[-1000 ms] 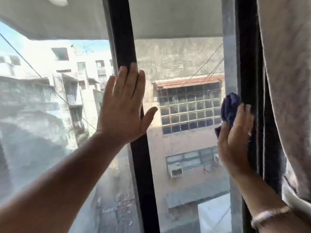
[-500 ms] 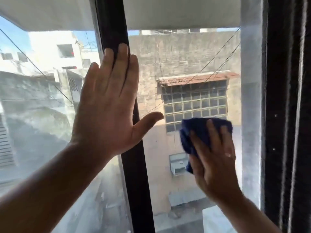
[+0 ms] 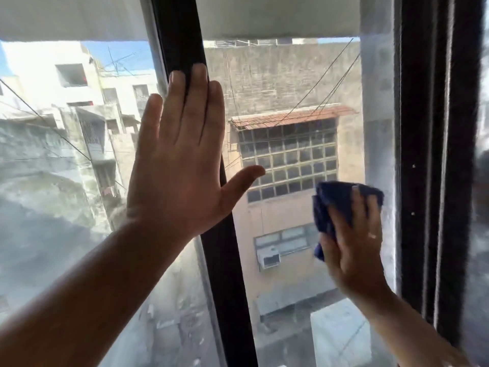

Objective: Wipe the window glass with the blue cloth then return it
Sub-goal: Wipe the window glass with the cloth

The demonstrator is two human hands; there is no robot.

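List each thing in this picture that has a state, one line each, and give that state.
left hand: open flat, pressed across the dark frame bar
right hand: pressing the blue cloth against the glass
blue cloth: bunched up under the fingers
right pane: fairly clear
left pane: hazy, smeared

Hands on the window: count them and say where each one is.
2. The left hand lies flat and open across the black centre frame bar. The right hand presses the blue cloth against the right pane. None seems hidden.
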